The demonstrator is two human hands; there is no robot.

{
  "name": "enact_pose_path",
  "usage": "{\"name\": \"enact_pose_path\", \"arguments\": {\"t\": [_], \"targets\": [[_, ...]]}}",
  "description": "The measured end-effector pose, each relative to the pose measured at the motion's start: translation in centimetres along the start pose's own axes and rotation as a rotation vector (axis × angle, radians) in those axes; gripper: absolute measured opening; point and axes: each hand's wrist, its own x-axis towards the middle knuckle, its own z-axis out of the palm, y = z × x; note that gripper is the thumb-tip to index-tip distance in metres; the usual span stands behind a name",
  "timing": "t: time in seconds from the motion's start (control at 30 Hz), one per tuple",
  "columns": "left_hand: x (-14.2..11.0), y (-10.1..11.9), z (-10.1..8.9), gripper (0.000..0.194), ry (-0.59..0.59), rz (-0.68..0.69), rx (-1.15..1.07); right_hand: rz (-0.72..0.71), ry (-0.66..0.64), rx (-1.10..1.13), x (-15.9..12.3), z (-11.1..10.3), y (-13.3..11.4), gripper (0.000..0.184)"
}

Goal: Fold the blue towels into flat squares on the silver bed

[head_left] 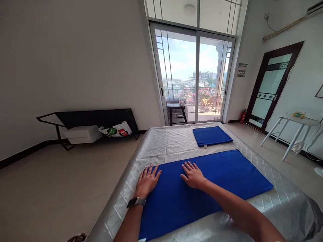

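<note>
A long blue cloth (174,205), flat and smooth, lies across the silver quilted cover (153,148) of a bed or table. My left hand (147,181), with a watch at the wrist, rests at the cloth's left edge with its fingers spread. Further right, my right hand (193,174) lies palm down on the same cloth near its far edge, fingers apart. Neither hand holds anything. Beyond the long cloth sits a smaller folded blue cloth (212,135) with a white tag on its near edge.
Against the left wall stands a low black bench (96,117) with a white box (80,134) and a printed bag (117,130) under it. Behind are glass sliding doors (196,77) and a black stool (176,107). At right are a white stool (297,120) and a fire extinguisher (242,117).
</note>
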Motion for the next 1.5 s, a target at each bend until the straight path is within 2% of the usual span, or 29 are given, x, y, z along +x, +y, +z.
{"name": "enact_pose_path", "arguments": {"t": [0.07, 0.17, 0.27, 0.37, 0.5, 0.6, 0.67, 0.77, 0.83, 0.93, 1.03, 1.1, 1.2, 1.27, 1.33, 1.4, 1.5], "targets": [[0.0, 0.1, 0.1, 0.053, 0.021, -0.011, -0.001, 0.024, -0.017, 0.017, 0.1, 0.2, 0.5, 0.069], [-0.1, 0.2, -0.3, 0.054, 0.012, -0.028, 0.012, 0.087, -0.022, 0.000, -0.7, -0.5, 3.5, 0.069], [-0.3, 0.4, -1.2, 0.053, -0.023, -0.012, 0.011, 0.206, -0.030, -0.060, -2.3, -2.2, 8.5, 0.068], [-0.5, 0.6, -1.8, 0.052, -0.020, 0.013, -0.017, 0.407, -0.023, -0.137, -4.2, -4.6, 14.6, 0.065], [-0.4, 0.8, -1.8, 0.057, -0.019, -0.040, -0.036, 0.647, 0.023, -0.187, -7.3, -7.9, 22.0, 0.064], [-0.4, 0.5, -1.7, 0.056, -0.025, -0.021, -0.024, 0.765, 0.054, -0.195, -9.5, -9.5, 25.5, 0.064], [-0.4, 0.3, -1.6, 0.054, -0.018, 0.009, -0.029, 0.806, 0.073, -0.203, -10.4, -10.0, 26.6, 0.064], [-0.5, 0.1, -1.7, 0.053, -0.015, 0.019, -0.052, 0.807, 0.103, -0.225, -10.9, -9.7, 25.9, 0.063], [-0.5, 0.3, -1.7, 0.053, -0.021, 0.016, -0.058, 0.769, 0.130, -0.246, -10.6, -8.9, 23.7, 0.063], [-0.5, 0.7, -1.7, 0.055, -0.022, -0.018, -0.042, 0.588, 0.144, -0.240, -9.7, -6.5, 17.7, 0.064], [-0.5, 1.0, -1.8, 0.056, -0.019, -0.049, 0.001, 0.316, 0.054, -0.115, -8.7, -3.7, 10.2, 0.070], [-0.6, 1.2, -2.2, 0.054, -0.023, -0.035, 0.016, 0.197, -0.006, -0.031, -8.0, -2.3, 5.7, 0.077], [-0.7, 1.4, -3.0, 0.055, -0.046, -0.048, -0.005, 0.105, -0.046, 0.041, -7.2, -1.1, 1.4, 0.083], [-0.7, 1.6, -3.3, 0.058, -0.053, -0.077, -0.045, 0.091, -0.054, 0.052, -7.1, -0.9, 0.5, 0.084], [-0.6, 1.7, -3.3, 0.059, -0.039, -0.087, -0.087, 0.112, -0.059, 0.039, -7.6, -1.0, 1.2, 0.083], [-0.4, 1.7, -3.0, 0.059, -0.014, -0.081, -0.103, 0.164, -0.059, 0.011, -8.6, -1.4, 3.1, 0.083], [-0.2, 1.5, -2.6, 0.059, -0.001, -0.084, -0.099, 0.280, -0.033, -0.045, -11.2, -2.3, 7.6, 0.082]]}}
